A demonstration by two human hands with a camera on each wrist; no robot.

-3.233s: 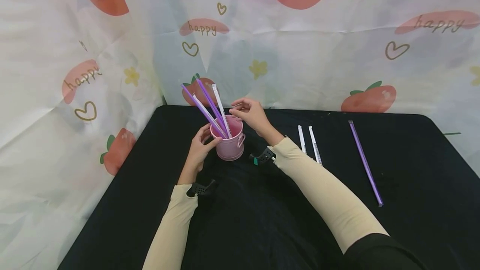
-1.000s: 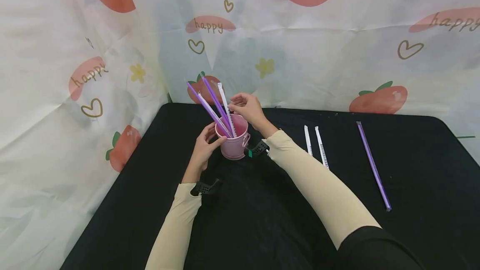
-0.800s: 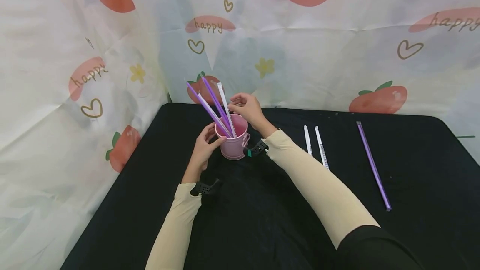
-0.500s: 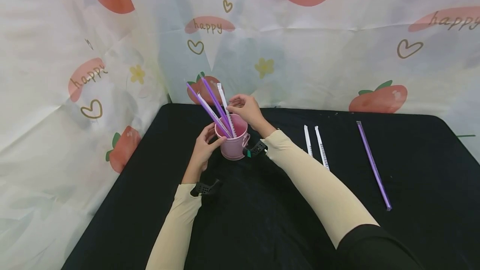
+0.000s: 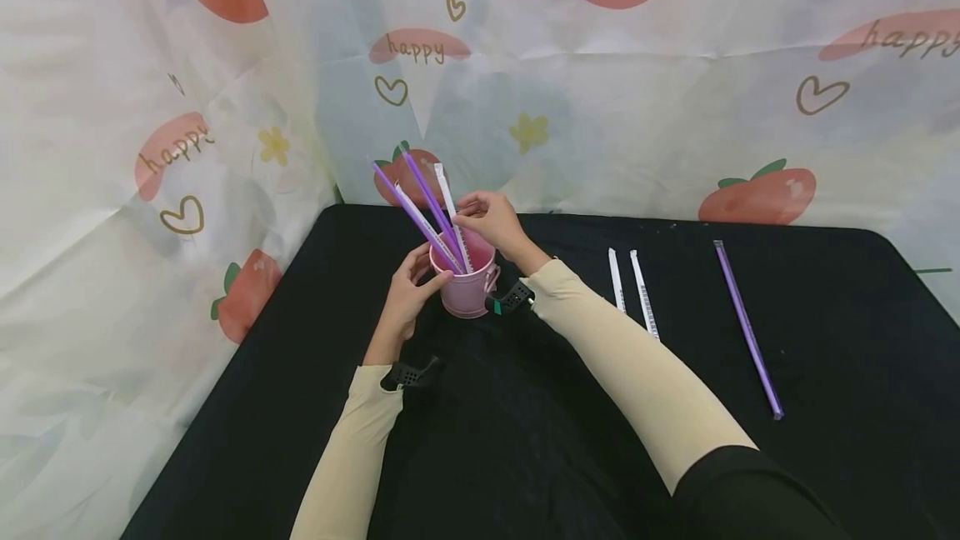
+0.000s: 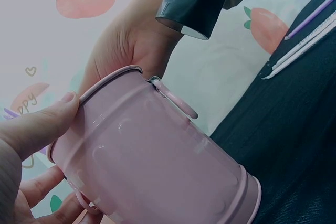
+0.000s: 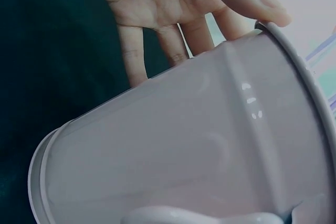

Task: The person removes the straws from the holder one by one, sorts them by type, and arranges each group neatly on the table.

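A small pink metal bucket (image 5: 465,297) stands on the black cloth, its side handle to the right. From it lean purple straws (image 5: 422,182) and white paper-wrapped straws (image 5: 443,185). My left hand (image 5: 405,294) grips its near-left rim. In the left wrist view the thumb lies at the bucket's (image 6: 157,156) rim, with fingers round the side. My right hand (image 5: 495,225) hovers above the far-right rim, fingers loosely bent. Its thumb tip is at the rightmost white straw; whether it presses it I cannot tell. In the left wrist view the rim hides the right fingertips.
Two white-wrapped straws (image 5: 643,294) lie right of the right forearm, which hides their lower ends. Farther right lies a long purple straw (image 5: 747,330). A patterned curtain (image 5: 600,98) hangs behind and left of the black table (image 5: 540,440).
Compared with about three seconds ago, the right hand's fingertips are closer to the rightmost white straw. The view has shifted slightly. The left hand keeps its hold on the bucket.
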